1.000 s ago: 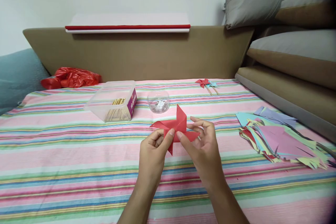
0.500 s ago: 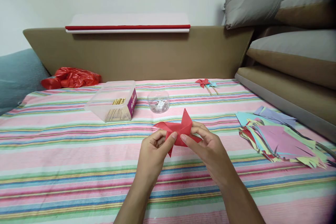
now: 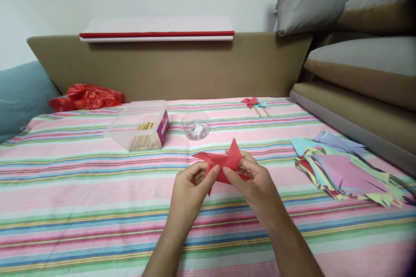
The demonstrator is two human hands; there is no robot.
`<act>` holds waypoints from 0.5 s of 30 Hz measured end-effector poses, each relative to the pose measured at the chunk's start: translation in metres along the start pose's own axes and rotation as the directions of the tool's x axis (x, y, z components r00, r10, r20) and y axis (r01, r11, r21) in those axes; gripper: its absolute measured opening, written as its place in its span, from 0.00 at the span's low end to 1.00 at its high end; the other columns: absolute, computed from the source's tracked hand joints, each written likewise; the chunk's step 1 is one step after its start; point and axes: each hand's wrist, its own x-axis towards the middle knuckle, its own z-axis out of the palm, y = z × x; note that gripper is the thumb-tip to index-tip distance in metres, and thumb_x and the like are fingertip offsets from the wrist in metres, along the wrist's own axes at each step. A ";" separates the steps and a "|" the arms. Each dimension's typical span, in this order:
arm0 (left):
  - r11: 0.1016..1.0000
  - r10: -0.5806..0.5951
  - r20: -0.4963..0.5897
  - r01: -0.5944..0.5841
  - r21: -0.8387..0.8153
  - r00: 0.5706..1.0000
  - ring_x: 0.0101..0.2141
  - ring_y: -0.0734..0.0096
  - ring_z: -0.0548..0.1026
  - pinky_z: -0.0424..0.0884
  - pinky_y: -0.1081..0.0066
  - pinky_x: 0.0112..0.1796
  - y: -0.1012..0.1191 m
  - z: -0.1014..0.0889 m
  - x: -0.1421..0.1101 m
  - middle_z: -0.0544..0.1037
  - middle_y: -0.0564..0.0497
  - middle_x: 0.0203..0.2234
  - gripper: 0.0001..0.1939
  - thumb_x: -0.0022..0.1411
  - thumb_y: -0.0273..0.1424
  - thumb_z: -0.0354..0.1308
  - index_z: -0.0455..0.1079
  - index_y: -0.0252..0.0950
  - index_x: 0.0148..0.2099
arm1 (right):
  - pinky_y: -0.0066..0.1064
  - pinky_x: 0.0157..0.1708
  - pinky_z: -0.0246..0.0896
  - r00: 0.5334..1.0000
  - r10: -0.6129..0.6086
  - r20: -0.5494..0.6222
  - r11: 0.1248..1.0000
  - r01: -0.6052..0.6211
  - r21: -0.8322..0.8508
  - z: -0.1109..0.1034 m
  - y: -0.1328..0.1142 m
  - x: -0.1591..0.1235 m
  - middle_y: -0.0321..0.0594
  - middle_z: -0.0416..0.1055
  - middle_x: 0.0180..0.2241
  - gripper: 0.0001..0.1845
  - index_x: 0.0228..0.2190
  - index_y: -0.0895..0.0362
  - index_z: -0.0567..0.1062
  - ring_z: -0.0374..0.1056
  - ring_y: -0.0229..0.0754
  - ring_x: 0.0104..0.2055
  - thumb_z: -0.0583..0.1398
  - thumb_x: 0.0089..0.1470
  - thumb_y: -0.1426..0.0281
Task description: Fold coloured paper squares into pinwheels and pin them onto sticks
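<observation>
Red four-point paper [image 3: 223, 161]: gripped near centre, thumbs over front, by left hand [image 3: 190, 190] and right hand [image 3: 261, 190]; folding seemingly underway, tips loose. Clear round tub [image 3: 186, 126]: beyond grip, apart.

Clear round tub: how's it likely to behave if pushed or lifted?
The clear round tub is probably light: see-through walls, only a shallow layer of small pieces at the bottom. Wide and low, so a push should slide it rather than tip it, perhaps rucking the creased striped cloth. The pieces would likely shift if it's tilted.
</observation>
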 end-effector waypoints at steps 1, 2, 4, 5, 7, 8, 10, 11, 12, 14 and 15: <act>1.000 -0.001 -0.006 0.001 -0.016 1.000 0.25 0.76 0.64 0.62 0.75 0.26 0.000 0.000 0.000 0.70 0.54 0.23 0.16 0.61 0.42 0.67 0.73 0.34 0.32 | 0.37 0.48 0.72 1.000 0.002 -0.008 1.000 -0.002 0.010 0.001 0.000 0.000 0.39 0.73 0.49 0.10 0.37 0.47 0.85 0.72 0.50 0.51 0.67 0.52 0.61; 1.000 -0.001 -0.015 0.000 -0.030 1.000 0.26 0.75 0.65 0.63 0.75 0.27 0.000 -0.001 0.001 0.71 0.54 0.24 0.15 0.60 0.42 0.67 0.73 0.35 0.33 | 0.37 0.47 0.72 1.000 0.007 -0.015 1.000 -0.007 0.017 0.002 0.000 0.000 0.39 0.73 0.49 0.10 0.36 0.48 0.85 0.72 0.50 0.51 0.67 0.52 0.60; 0.999 0.000 -0.034 -0.001 -0.053 0.999 0.27 0.75 0.67 0.64 0.75 0.27 -0.001 -0.003 0.001 0.72 0.53 0.26 0.14 0.60 0.41 0.68 0.73 0.35 0.35 | 0.36 0.45 0.73 0.999 0.020 -0.025 0.999 -0.019 0.027 0.004 0.001 0.000 0.39 0.73 0.48 0.10 0.35 0.49 0.85 0.72 0.50 0.50 0.67 0.51 0.60; 0.998 -0.002 -0.040 0.000 -0.061 0.999 0.27 0.75 0.67 0.64 0.75 0.27 -0.002 -0.003 0.002 0.73 0.53 0.26 0.14 0.60 0.41 0.68 0.73 0.35 0.35 | 0.36 0.45 0.73 0.999 0.026 -0.028 0.999 -0.025 0.032 0.005 0.001 0.000 0.40 0.73 0.47 0.10 0.35 0.49 0.85 0.73 0.49 0.50 0.67 0.51 0.60; 0.997 -0.007 -0.044 0.004 -0.071 0.999 0.27 0.74 0.68 0.65 0.75 0.28 -0.002 -0.004 0.002 0.73 0.53 0.26 0.14 0.59 0.40 0.69 0.73 0.35 0.35 | 0.35 0.45 0.73 0.999 0.031 -0.027 0.999 -0.030 0.042 0.005 0.001 0.000 0.40 0.73 0.46 0.10 0.35 0.50 0.85 0.72 0.49 0.49 0.67 0.51 0.60; 0.997 -0.009 -0.043 0.006 -0.071 0.999 0.27 0.74 0.68 0.65 0.75 0.28 -0.002 -0.005 0.002 0.73 0.53 0.26 0.14 0.59 0.40 0.69 0.73 0.35 0.34 | 0.34 0.45 0.73 0.999 0.031 -0.023 0.998 -0.030 0.047 0.005 0.001 0.000 0.39 0.73 0.45 0.10 0.35 0.50 0.84 0.72 0.48 0.49 0.67 0.52 0.60; 0.998 -0.012 -0.037 0.010 -0.066 0.999 0.27 0.74 0.69 0.65 0.74 0.28 -0.002 -0.005 0.002 0.74 0.52 0.26 0.15 0.58 0.41 0.69 0.73 0.34 0.33 | 0.33 0.44 0.73 1.000 0.029 -0.010 0.998 -0.028 0.049 0.005 0.002 0.000 0.39 0.72 0.46 0.09 0.35 0.50 0.84 0.72 0.48 0.49 0.67 0.52 0.61; 0.998 -0.013 -0.037 0.010 -0.060 0.999 0.27 0.74 0.69 0.65 0.74 0.28 -0.002 -0.005 0.002 0.75 0.52 0.26 0.15 0.58 0.41 0.69 0.73 0.34 0.33 | 0.33 0.44 0.73 1.000 0.027 -0.004 0.999 -0.027 0.046 0.005 0.003 0.000 0.39 0.72 0.46 0.09 0.35 0.50 0.84 0.72 0.48 0.50 0.67 0.52 0.61; 0.999 -0.012 -0.037 0.011 -0.051 0.999 0.27 0.74 0.69 0.65 0.74 0.28 -0.001 -0.005 0.002 0.75 0.52 0.26 0.15 0.58 0.41 0.69 0.73 0.34 0.32 | 0.33 0.44 0.73 1.000 0.024 0.003 0.999 -0.024 0.040 0.004 0.004 0.000 0.39 0.72 0.47 0.09 0.35 0.50 0.84 0.72 0.48 0.50 0.67 0.53 0.61; 1.000 -0.009 -0.037 0.008 -0.026 0.999 0.25 0.75 0.67 0.64 0.74 0.27 -0.001 -0.006 0.002 0.73 0.53 0.24 0.15 0.58 0.41 0.69 0.74 0.35 0.30 | 0.33 0.44 0.73 1.000 0.017 0.017 1.000 -0.017 0.026 0.003 0.005 0.000 0.40 0.72 0.47 0.10 0.36 0.50 0.84 0.72 0.48 0.50 0.66 0.53 0.61; 1.000 -0.006 -0.035 0.006 -0.011 0.999 0.24 0.75 0.67 0.64 0.74 0.27 -0.001 -0.007 0.002 0.72 0.54 0.22 0.16 0.58 0.42 0.69 0.74 0.35 0.30 | 0.33 0.44 0.73 1.000 0.013 0.024 1.000 -0.014 0.018 0.003 0.006 0.000 0.40 0.72 0.47 0.10 0.36 0.50 0.84 0.72 0.48 0.49 0.66 0.54 0.61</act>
